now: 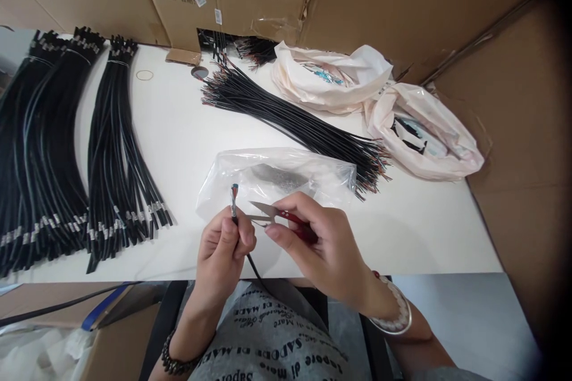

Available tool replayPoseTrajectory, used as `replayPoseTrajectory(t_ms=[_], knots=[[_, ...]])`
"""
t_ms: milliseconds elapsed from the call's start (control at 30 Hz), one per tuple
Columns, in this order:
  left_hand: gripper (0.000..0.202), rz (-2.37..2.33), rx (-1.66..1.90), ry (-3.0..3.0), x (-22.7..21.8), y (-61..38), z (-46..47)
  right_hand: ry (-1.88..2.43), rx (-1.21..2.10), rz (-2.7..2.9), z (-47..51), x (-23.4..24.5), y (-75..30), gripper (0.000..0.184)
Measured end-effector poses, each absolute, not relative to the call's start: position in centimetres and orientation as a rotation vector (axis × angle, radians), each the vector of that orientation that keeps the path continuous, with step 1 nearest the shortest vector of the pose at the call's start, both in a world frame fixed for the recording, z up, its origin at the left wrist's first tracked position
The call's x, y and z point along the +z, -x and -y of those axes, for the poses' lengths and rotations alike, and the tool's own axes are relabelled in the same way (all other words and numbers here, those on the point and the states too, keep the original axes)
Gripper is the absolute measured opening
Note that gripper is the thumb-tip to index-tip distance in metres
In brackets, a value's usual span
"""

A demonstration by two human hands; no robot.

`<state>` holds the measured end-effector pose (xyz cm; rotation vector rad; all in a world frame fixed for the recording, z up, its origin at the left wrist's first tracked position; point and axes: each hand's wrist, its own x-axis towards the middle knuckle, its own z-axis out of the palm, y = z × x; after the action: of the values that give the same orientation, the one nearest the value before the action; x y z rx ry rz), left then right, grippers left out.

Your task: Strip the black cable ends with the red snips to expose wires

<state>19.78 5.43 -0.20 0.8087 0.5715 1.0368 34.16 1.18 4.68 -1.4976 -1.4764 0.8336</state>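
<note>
My left hand (226, 244) is closed around a black cable (235, 218) close to its stripped end, where coloured inner wires stick up above the fingers. From below that fist the rest of the cable runs down toward my lap. Red-handled thread snips (295, 217) are in my right hand (328, 244), gripped between thumb and fingers. Their two blades are apart and point left at the cable, just right of its stripped part. Behind both hands lies a clear plastic bag (286, 175) on the white table (179, 161).
Bundles of black cables (111, 149) lie on the left. Another cable bundle (286, 113) with bared wire ends stretches across the back. Two whitish bags (330, 101) with scraps stand at the back right. Cardboard walls (379, 12) enclose the table. An open box (120, 333) stands lower left.
</note>
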Motion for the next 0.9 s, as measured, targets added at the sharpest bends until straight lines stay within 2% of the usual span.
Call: replayPoseTrajectory(t_ms=[900], knots=[[0.036, -0.546, 1.029, -0.779, -0.77, -19.6, -5.12, 1.481, 0.948, 1.546, -1.8, 5.32, -34.3, 0.022]])
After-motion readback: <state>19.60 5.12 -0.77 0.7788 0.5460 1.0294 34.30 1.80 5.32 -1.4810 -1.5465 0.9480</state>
